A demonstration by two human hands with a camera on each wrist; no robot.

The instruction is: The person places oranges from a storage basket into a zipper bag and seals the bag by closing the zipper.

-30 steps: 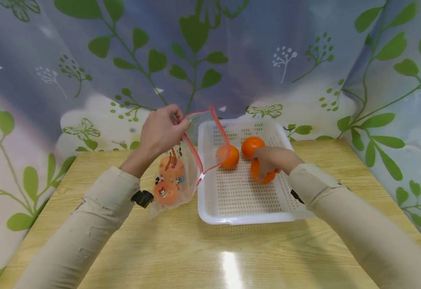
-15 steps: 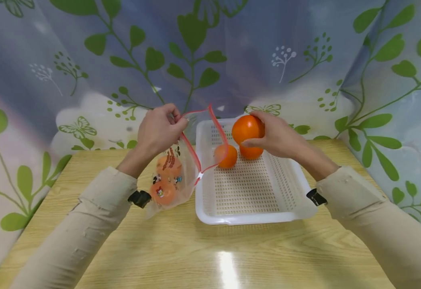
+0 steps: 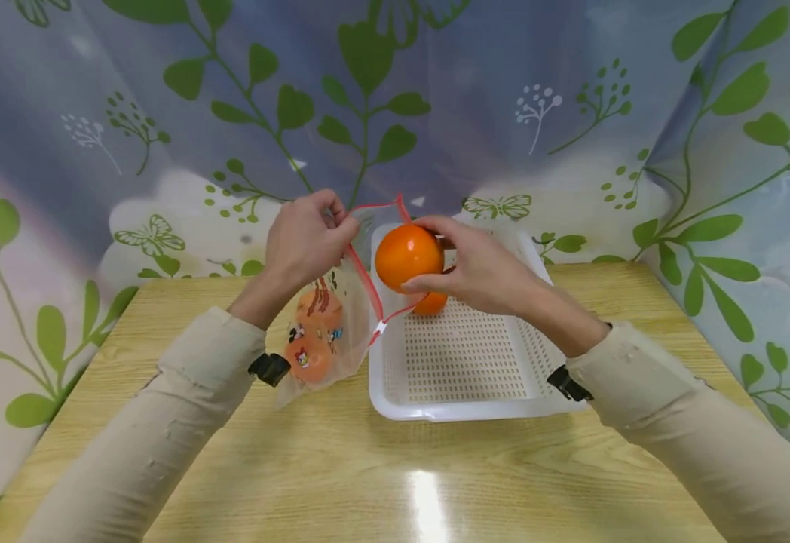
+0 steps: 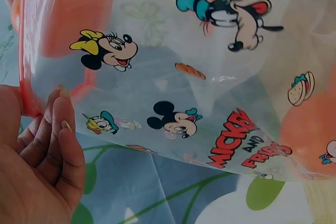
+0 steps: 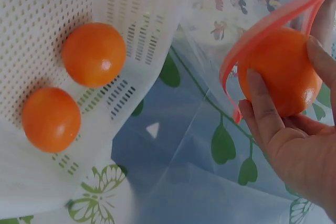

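Observation:
My left hand (image 3: 310, 234) pinches the red-edged rim of a clear zip bag (image 3: 350, 354) printed with cartoon figures, and its mouth gapes open. Two oranges (image 3: 310, 358) lie low inside the bag, seen through the plastic. In my right hand (image 3: 479, 264) an orange (image 3: 408, 258) is gripped between thumb and fingers, right at the bag's mouth. The right wrist view shows this orange (image 5: 281, 72) partly behind the red zip strip (image 5: 252, 38). The left wrist view shows the left hand (image 4: 44, 156) holding the bag's edge.
Right of the bag stands a white perforated plastic basket (image 3: 429, 413) on the wooden table (image 3: 341, 467). Two oranges rest in it, the upper one (image 5: 94, 55) and the lower one (image 5: 51, 120) in the right wrist view. A leaf-patterned curtain (image 3: 476, 90) hangs behind.
My right hand has lifted an orange out of the basket and carried it left to the bag's mouth. The left hand keeps its hold on the bag rim, nearly still.

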